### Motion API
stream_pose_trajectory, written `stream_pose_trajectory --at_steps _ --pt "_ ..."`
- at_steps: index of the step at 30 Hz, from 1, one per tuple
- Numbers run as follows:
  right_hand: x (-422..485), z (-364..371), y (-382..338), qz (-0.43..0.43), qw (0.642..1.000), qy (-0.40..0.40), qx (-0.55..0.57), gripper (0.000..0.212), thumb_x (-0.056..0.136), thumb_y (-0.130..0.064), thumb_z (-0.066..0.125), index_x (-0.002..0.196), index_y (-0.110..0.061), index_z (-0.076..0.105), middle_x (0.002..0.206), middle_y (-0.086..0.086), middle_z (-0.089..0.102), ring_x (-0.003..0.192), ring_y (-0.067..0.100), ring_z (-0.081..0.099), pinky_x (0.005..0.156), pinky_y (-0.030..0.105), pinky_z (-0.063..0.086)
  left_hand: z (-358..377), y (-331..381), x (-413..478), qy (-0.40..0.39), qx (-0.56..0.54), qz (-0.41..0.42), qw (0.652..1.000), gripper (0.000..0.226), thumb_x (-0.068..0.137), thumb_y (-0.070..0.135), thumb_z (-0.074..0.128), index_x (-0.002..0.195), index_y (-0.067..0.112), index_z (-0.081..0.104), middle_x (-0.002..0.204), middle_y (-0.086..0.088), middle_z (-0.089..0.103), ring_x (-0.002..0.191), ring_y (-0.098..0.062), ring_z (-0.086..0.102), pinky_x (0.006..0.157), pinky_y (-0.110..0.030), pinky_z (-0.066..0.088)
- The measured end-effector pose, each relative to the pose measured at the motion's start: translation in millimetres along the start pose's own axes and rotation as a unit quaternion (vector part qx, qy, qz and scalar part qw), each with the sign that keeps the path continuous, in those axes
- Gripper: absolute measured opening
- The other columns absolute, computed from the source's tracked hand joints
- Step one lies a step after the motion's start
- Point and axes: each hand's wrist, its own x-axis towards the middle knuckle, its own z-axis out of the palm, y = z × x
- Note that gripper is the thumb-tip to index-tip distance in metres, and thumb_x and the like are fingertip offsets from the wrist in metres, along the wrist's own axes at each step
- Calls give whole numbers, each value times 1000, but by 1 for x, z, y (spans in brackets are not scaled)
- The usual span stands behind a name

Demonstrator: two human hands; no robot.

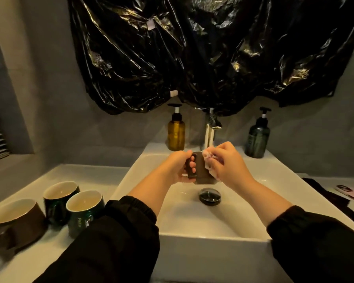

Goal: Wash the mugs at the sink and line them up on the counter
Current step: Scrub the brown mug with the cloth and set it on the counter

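Scrubbing one mug [201, 172]
Left hand [179, 167] grips the mug by its handle, 12 o'clock from the drain [209, 197]; right hand [228, 165] pinches a cloth [207, 159] against it. Next comes rinsing, probably.

Left of the sink [192, 236] stand three mugs [83, 209]; behind it two bottles [176, 135] (tap [209, 133] between); above it, a fourth mug [200, 170].
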Motion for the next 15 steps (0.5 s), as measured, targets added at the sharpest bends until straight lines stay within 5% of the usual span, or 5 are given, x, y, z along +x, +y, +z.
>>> stream_pose_trajectory --at_steps 6,9,12,15 --pt "-4 9 12 -63 994 -86 -6 24 96 -33 52 118 -26 50 113 -9 42 103 8 51 79 14 48 -5 -3 22 -4 27 18 999 37 102 36 35 71 16 45 56 0 47 60 -15 49 74 -37 47" --pt "-2 6 13 -109 993 -30 -41 13 95 -21 58 105 -29 57 110 -1 50 95 13 56 74 16 49 -2 -7 24 -16 56 32 998 39 102 36 35 69 17 43 56 1 45 59 -14 47 73 -36 47" --pt "3 6 21 -151 979 78 -115 15 84 -6 69 98 -10 73 99 8 55 86 21 58 72 26 50 4 -11 23 -28 73 51 996 39 101 37 36 69 18 43 56 2 45 59 -14 46 75 -36 48" --pt "-4 3 17 -180 975 60 -119 10 76 -3 75 86 -6 75 87 8 61 77 20 58 63 22 49 5 -15 24 -12 77 72 994 38 101 38 36 71 18 45 59 1 46 62 -15 47 77 -37 49"
